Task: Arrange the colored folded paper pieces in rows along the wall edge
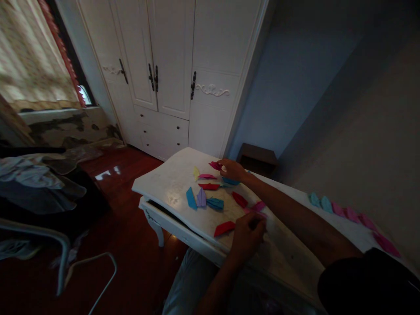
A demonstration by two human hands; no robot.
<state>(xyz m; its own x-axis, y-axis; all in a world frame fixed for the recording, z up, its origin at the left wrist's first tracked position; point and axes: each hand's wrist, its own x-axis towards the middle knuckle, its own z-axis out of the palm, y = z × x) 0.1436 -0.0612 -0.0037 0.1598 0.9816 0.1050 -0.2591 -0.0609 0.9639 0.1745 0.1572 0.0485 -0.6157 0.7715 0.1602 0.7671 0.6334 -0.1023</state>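
My right hand [231, 169] reaches over the far side of the white table, its fingers closed on a dark pink folded paper piece [215, 165]. Closer to me, my left hand [246, 232] has its fingers curled together; whatever they may hold is hidden. Just beyond it lie a pink folded paper [259, 206] and a dark red one [239, 199]. To its left is a red piece [224, 228]. Blue [191, 198], lilac [201, 197] and teal [215, 203] pieces sit side by side. Farther back are another red piece [209, 186], a pink strip [207, 176] and a yellow piece [196, 173].
Along the right of the white table [164, 181], a row of teal and pink folded pieces [351, 214] stands by the wall. A white wardrobe [170, 57] is behind. A chair with a metal frame [62, 249] and clothes [29, 170] are at left.
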